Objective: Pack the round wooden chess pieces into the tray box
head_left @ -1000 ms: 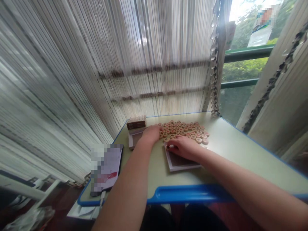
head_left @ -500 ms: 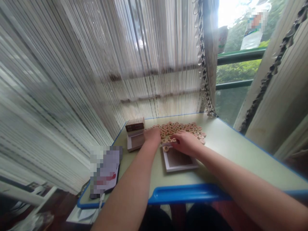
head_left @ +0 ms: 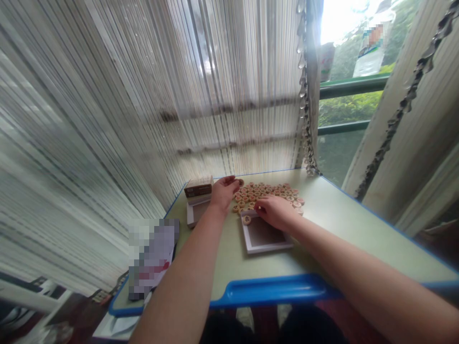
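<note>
Many round wooden Chinese chess pieces (head_left: 267, 188) lie spread in a group at the back of the table. My left hand (head_left: 223, 192) is at the group's left edge, its fingertips closed on one dark-looking chess piece (head_left: 241, 182). Over the front of the group is my right hand (head_left: 277, 210), fingers curled down at the far rim of an open shallow box (head_left: 270, 249). What its fingertips grip is hidden. A single chess piece (head_left: 246, 220) sits in that box's far left corner.
Left of my left hand stands another shallow box part (head_left: 193, 215), with a small brown carton (head_left: 199, 186) behind it. A blurred-out flat device (head_left: 154, 260) lies at the table's left edge. The table (head_left: 358, 229) has a blue rim; string curtains hang behind it.
My left hand has lifted and turned at the left edge of the pieces, and a piece now shows at its fingertips. My right hand stays over the box's far rim, fingers slightly shifted.
</note>
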Demonstrator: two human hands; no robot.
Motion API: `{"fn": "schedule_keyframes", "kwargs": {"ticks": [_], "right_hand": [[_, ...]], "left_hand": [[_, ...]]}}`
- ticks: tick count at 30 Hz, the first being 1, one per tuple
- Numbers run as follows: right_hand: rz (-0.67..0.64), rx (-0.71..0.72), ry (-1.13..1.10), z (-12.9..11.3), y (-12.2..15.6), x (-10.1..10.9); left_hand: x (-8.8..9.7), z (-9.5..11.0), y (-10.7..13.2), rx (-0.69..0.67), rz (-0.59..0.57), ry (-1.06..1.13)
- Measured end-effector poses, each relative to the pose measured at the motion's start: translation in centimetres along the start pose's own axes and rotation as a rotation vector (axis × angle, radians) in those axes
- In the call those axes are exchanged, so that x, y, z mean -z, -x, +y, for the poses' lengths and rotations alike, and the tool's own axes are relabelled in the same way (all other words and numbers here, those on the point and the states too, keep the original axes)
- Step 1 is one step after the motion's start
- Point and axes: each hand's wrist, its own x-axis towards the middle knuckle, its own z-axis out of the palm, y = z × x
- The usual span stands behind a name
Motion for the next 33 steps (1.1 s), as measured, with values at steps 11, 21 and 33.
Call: {"fn": "schedule_keyframes", "kwargs": {"ticks": [11,21,33], "right_hand": [[0.15,0.01,-0.117,1.3,-0.5,-0.3],[0.425,0.046,-0.267,1.1,-0.4,-0.2],[0.024,0.083,-0.203,1.1,0.2,1.3]], "left_hand": [[-0.6,-0.2,0.7,0.041,-0.093,-0.006],[-0.9,0.6,2.1,-0.02,-0.329,-0.007],[0.1,-0.4,0.3,-0.042,-0.118,-0.634]]}}
